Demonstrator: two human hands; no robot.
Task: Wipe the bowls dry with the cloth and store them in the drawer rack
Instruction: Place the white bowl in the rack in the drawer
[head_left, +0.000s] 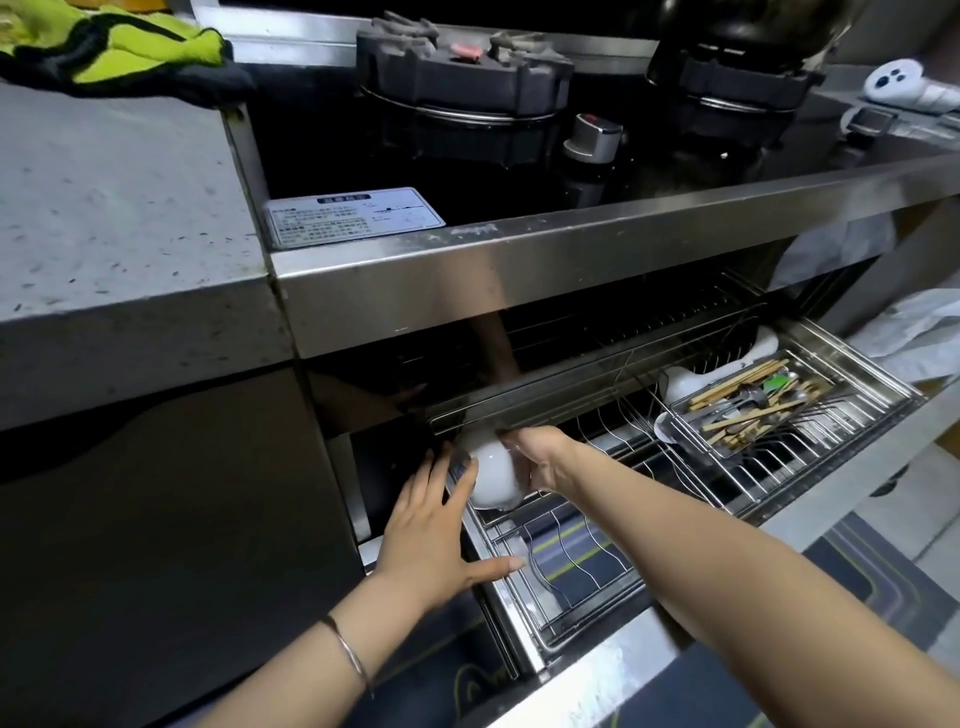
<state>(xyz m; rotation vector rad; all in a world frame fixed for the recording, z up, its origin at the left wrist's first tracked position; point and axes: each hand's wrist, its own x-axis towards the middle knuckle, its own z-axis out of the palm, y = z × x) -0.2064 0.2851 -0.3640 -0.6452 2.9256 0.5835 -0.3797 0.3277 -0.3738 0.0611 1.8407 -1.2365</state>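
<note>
White bowl (491, 475) tipped on edge

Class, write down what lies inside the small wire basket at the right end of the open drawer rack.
In the cutlery basket lie wooden chopsticks, metal spoons and one green-handled utensil, heaped crosswise. The pile hides whatever lies beneath it.

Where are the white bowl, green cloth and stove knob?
white bowl (493, 475), head view, its rounded outer side.
green cloth (150, 54), head view, a bright green fold.
stove knob (592, 136), head view, its metal side.
</note>
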